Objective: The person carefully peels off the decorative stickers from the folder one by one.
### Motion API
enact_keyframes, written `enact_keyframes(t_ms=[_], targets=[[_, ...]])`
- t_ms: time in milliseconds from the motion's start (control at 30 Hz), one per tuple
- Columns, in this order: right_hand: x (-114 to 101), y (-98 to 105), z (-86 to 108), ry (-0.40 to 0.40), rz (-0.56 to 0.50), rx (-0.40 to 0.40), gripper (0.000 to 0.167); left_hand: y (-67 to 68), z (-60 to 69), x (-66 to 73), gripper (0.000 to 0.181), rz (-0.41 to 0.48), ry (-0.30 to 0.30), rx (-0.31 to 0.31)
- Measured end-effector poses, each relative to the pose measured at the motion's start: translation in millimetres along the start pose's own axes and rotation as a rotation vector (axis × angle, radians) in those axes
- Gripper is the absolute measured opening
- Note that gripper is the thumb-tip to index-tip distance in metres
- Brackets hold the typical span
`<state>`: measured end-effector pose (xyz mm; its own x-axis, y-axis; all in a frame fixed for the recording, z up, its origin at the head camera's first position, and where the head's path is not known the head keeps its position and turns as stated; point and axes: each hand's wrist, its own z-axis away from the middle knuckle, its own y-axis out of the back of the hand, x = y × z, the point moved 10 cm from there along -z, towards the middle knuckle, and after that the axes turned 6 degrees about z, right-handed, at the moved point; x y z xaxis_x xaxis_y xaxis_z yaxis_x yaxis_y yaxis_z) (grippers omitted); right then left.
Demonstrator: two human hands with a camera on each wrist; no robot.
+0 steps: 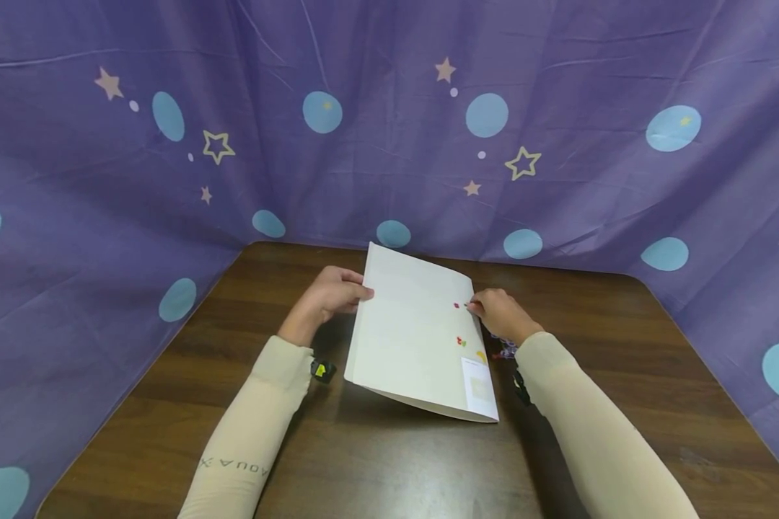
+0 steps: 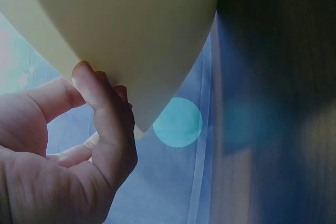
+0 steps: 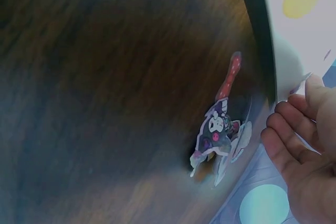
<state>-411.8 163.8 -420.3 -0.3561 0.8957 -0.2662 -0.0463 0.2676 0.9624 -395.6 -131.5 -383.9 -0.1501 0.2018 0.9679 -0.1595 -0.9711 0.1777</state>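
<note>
A large white folder is held up at a tilt over the table, its lower side bowed. Small red fruit stickers, a yellow sticker and a pale rectangular label lie along its right side. My left hand pinches the left edge near the far corner, thumb on the front face. On the opposite edge, my right hand pinches the folder between thumb and fingers; a small piece by the thumb tip is too blurred to identify. Below that hand lie cartoon cutouts with a red spotted strip.
A brown wooden table spreads under both arms. Purple cloth with stars and blue dots hangs at the back and both sides, close to the table's edges. Each wrist wears a small dark camera.
</note>
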Motion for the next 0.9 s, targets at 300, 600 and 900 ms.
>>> enact_keyframes(t_ms=[300,600,900], targets=[[-5.5,4.3,-3.0,0.031,0.042,0.030,0.023,0.8,-0.4,-0.3,0.046,-0.008,0.001,0.001],[-3.3,6.0,-4.8,-0.027,0.050,0.031,0.023,-0.2,-0.4,1.0,0.044,-0.009,0.001,0.002],[-0.3,5.8,-5.9,-0.103,0.015,0.009,0.022,-0.7,2.5,2.4,0.047,-0.014,0.006,-0.007]])
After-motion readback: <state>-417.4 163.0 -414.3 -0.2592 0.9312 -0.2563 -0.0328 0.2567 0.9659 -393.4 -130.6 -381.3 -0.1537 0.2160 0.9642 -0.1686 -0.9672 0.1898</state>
